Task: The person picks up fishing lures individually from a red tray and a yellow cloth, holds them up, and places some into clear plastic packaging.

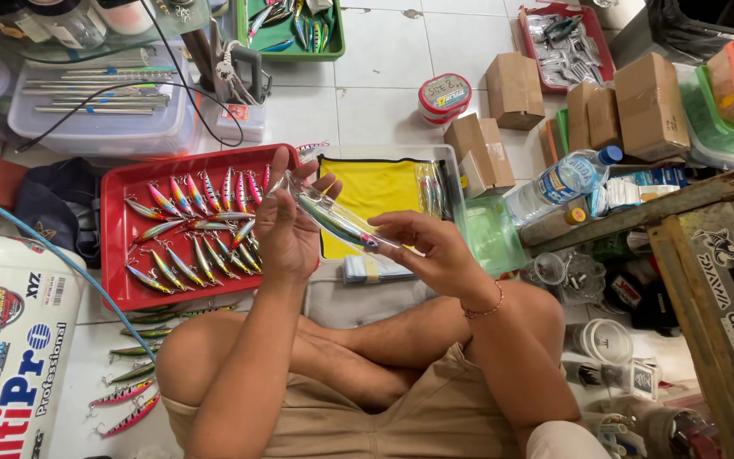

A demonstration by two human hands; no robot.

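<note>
Both hands are up over the crossed legs, just right of the red tray point(116, 246) full of colourful fishing lures point(193, 229). The left hand point(286, 225) has its fingers wrapped around the upper end of a clear plastic sleeve point(333, 219) with a green lure inside. The right hand point(435, 251) pinches the sleeve's lower end between thumb and fingertips. A yellow cloth point(380, 191) lies just beyond the sleeve, right of the tray, and a water bottle point(567, 180) sits further right.
</note>
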